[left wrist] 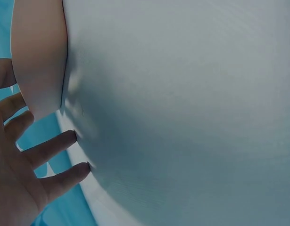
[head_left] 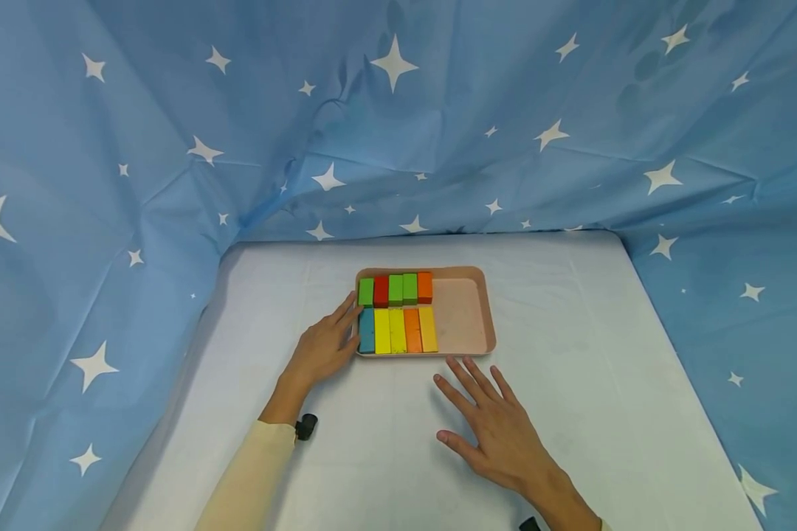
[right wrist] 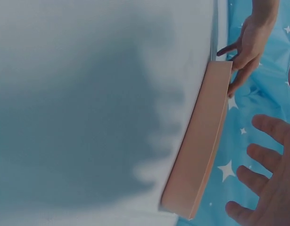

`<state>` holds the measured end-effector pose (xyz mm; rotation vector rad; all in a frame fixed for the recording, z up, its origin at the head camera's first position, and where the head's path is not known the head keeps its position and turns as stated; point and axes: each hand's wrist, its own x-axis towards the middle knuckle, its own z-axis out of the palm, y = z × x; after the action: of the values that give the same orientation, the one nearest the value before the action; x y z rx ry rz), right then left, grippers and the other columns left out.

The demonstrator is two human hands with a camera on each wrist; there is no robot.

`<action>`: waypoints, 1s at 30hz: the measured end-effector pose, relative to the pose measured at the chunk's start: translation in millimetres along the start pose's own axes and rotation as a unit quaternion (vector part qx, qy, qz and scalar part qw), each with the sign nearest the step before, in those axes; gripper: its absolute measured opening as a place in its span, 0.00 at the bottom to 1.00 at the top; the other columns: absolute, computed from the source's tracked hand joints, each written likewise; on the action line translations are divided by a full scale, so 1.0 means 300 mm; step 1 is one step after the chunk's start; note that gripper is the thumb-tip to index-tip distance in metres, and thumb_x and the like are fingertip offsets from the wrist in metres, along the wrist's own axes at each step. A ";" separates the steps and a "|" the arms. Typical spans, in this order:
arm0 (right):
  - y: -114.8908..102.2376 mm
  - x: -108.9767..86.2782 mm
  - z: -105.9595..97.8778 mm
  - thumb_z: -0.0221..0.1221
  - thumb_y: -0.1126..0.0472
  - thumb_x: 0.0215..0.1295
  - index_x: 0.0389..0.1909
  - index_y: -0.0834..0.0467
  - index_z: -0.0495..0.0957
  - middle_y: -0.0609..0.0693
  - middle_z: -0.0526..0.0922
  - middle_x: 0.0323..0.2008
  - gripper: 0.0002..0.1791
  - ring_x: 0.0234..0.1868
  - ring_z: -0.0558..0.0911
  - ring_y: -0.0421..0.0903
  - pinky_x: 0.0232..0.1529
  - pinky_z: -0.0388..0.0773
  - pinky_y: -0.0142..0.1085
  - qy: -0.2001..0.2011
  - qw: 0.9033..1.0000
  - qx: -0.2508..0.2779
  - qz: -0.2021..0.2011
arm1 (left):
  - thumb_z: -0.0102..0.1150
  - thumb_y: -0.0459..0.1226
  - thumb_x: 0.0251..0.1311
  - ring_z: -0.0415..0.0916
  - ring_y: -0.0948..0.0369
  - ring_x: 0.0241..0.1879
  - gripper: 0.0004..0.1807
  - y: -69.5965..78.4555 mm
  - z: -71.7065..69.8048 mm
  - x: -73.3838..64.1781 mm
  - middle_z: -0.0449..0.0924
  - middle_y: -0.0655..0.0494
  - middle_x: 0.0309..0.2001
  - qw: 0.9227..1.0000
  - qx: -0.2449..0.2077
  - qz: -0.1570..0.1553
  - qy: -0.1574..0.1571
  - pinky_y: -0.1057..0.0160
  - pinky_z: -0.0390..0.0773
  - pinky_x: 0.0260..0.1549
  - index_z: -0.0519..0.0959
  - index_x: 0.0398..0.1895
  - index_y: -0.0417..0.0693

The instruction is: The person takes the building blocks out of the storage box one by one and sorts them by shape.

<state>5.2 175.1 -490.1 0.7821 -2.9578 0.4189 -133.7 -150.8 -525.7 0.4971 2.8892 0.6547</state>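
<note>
A shallow pink tray [head_left: 461,313] lies on the table with two rows of coloured rectangular blocks in its left and middle part. The back row has green, red and orange blocks [head_left: 425,287]; the front row has a blue block [head_left: 367,330], then yellow and orange ones [head_left: 413,330]. My left hand [head_left: 319,348] rests at the tray's left end, its fingers loosely spread along the rim. In the left wrist view, fingertips of the left hand [left wrist: 22,165] overlap the tray wall [left wrist: 41,52]. With fingers spread and nothing held, my right hand [head_left: 498,435] hovers just in front of the tray.
A white cloth covers the table [head_left: 584,354]. Blue fabric [head_left: 398,125] with white stars hangs behind it and on both sides. The tray's right part shows its bare bottom. Dark small devices [head_left: 307,426] sit at both wrists.
</note>
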 end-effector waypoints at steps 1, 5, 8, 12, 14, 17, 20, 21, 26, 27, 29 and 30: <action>0.000 0.001 0.001 0.57 0.32 0.69 0.81 0.40 0.62 0.46 0.54 0.84 0.42 0.83 0.57 0.52 0.78 0.53 0.63 0.001 1.000 0.001 -0.001 | 0.52 0.45 0.76 0.72 0.46 0.71 0.33 -0.002 0.000 0.000 0.47 0.62 0.85 1.000 -0.002 -0.001 0.000 0.42 0.78 0.63 0.63 0.81 0.54; 0.003 0.005 0.008 0.61 0.34 0.67 0.80 0.41 0.63 0.47 0.55 0.84 0.43 0.83 0.58 0.52 0.78 0.55 0.63 0.003 1.000 0.007 -0.001 | 0.53 0.45 0.76 0.72 0.46 0.71 0.33 -0.006 0.001 0.000 0.47 0.63 0.85 1.000 -0.010 0.000 0.003 0.41 0.78 0.62 0.62 0.82 0.55; 0.005 0.008 0.014 0.61 0.34 0.67 0.80 0.42 0.64 0.48 0.57 0.83 0.42 0.82 0.60 0.53 0.77 0.56 0.63 0.002 1.000 0.007 0.000 | 0.52 0.45 0.76 0.71 0.46 0.72 0.33 -0.009 0.003 -0.003 0.48 0.62 0.85 1.000 -0.013 0.002 0.005 0.40 0.78 0.63 0.62 0.82 0.54; 0.015 0.015 0.018 0.63 0.35 0.66 0.79 0.43 0.65 0.49 0.59 0.82 0.43 0.80 0.63 0.54 0.76 0.58 0.63 0.008 1.000 0.012 0.001 | 0.51 0.45 0.76 0.70 0.46 0.73 0.33 -0.010 0.004 -0.008 0.48 0.62 0.85 1.000 -0.010 0.006 0.005 0.41 0.76 0.65 0.62 0.82 0.53; 0.023 0.025 0.015 0.64 0.35 0.66 0.79 0.44 0.65 0.50 0.60 0.82 0.43 0.80 0.64 0.55 0.76 0.59 0.64 0.013 1.000 0.012 0.001 | 0.51 0.45 0.76 0.70 0.47 0.73 0.33 -0.010 0.004 -0.011 0.47 0.62 0.85 1.000 -0.006 0.008 0.005 0.42 0.76 0.66 0.61 0.82 0.53; 0.033 0.051 0.007 0.64 0.36 0.65 0.79 0.45 0.66 0.51 0.61 0.81 0.43 0.80 0.64 0.55 0.76 0.59 0.64 0.018 1.000 0.013 0.000 | 0.51 0.45 0.76 0.69 0.48 0.74 0.33 -0.013 0.001 -0.020 0.47 0.62 0.85 1.000 -0.003 0.007 0.008 0.43 0.74 0.68 0.61 0.82 0.53; 0.044 0.085 -0.004 0.63 0.36 0.66 0.78 0.46 0.67 0.51 0.61 0.81 0.42 0.80 0.64 0.55 0.77 0.59 0.64 0.019 1.000 0.014 -0.001 | 0.51 0.45 0.76 0.68 0.49 0.75 0.34 -0.018 -0.003 -0.032 0.47 0.63 0.85 1.000 -0.003 0.008 0.010 0.42 0.73 0.69 0.60 0.82 0.53; 0.046 0.097 -0.008 0.62 0.36 0.67 0.78 0.46 0.67 0.51 0.61 0.81 0.42 0.80 0.64 0.55 0.77 0.59 0.64 0.018 1.000 0.014 -0.001 | 0.51 0.44 0.76 0.68 0.49 0.75 0.34 -0.021 -0.004 -0.035 0.47 0.62 0.85 1.000 -0.002 0.009 0.012 0.42 0.72 0.69 0.60 0.82 0.53; 0.062 0.156 -0.022 0.59 0.34 0.68 0.79 0.46 0.66 0.52 0.62 0.81 0.41 0.80 0.63 0.55 0.76 0.60 0.65 0.011 1.000 0.008 -0.004 | 0.52 0.44 0.75 0.68 0.50 0.75 0.34 -0.032 -0.009 -0.054 0.48 0.62 0.85 1.000 0.009 0.013 0.017 0.40 0.72 0.68 0.60 0.82 0.52; 0.066 0.167 -0.023 0.58 0.33 0.69 0.79 0.46 0.66 0.52 0.62 0.81 0.41 0.80 0.63 0.56 0.76 0.59 0.65 0.010 1.000 0.008 -0.006 | 0.52 0.45 0.75 0.68 0.50 0.75 0.34 -0.033 -0.010 -0.058 0.49 0.62 0.85 1.000 0.011 0.013 0.018 0.39 0.72 0.68 0.60 0.82 0.52; 0.073 0.189 -0.025 0.57 0.33 0.69 0.78 0.47 0.66 0.53 0.64 0.80 0.41 0.80 0.64 0.56 0.76 0.60 0.65 0.009 1.000 0.006 -0.009 | 0.52 0.45 0.75 0.67 0.50 0.75 0.35 -0.036 -0.010 -0.067 0.49 0.62 0.85 1.000 0.017 0.012 0.021 0.35 0.69 0.69 0.59 0.83 0.53; 0.078 0.200 -0.026 0.58 0.34 0.69 0.78 0.47 0.66 0.53 0.64 0.80 0.41 0.79 0.64 0.57 0.76 0.60 0.65 0.009 1.000 0.006 -0.011 | 0.52 0.45 0.75 0.67 0.50 0.76 0.35 -0.037 -0.010 -0.072 0.49 0.62 0.85 0.999 0.020 0.012 0.023 0.33 0.68 0.69 0.59 0.83 0.53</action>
<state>-58.7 168.0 -481.2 0.8068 -2.9294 0.4413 -117.4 -168.8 -526.7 0.5292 2.9485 0.6206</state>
